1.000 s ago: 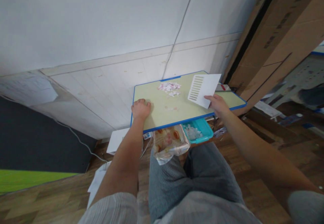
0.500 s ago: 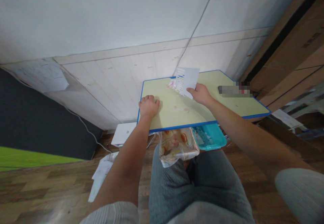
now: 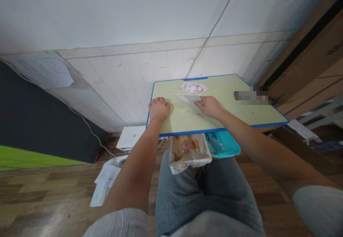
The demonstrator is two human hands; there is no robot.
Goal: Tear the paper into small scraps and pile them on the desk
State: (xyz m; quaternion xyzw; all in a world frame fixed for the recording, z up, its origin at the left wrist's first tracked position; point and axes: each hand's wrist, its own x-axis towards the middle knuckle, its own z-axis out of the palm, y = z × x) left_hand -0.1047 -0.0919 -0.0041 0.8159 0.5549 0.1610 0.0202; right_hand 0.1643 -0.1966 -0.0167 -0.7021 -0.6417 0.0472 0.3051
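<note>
My right hand (image 3: 210, 106) pinches a thin white card (image 3: 189, 97) by its right end. The card is seen nearly edge-on, low over the table. Just beyond it lies a heap of small white and pink paper scraps (image 3: 193, 87). My left hand (image 3: 159, 109) rests palm down at the left side of the pale yellow table (image 3: 227, 87), which has a blue rim. Its fingers lie on the tabletop and hold nothing. Faint marks show on the surface on the near side of the card.
Beneath the front edge, above my lap, are a patterned, lined basket (image 3: 190, 149) and a turquoise tray (image 3: 226, 146) holding pale bits. A dark, partly blurred object (image 3: 241, 95) lies at the table's right. A white box (image 3: 130, 137) and papers (image 3: 103, 180) are on the left floor.
The white card has tipped from nearly upright to nearly edge-on and come lower and nearer, uncovering the scrap heap. My left hand stays at the table's left side.
</note>
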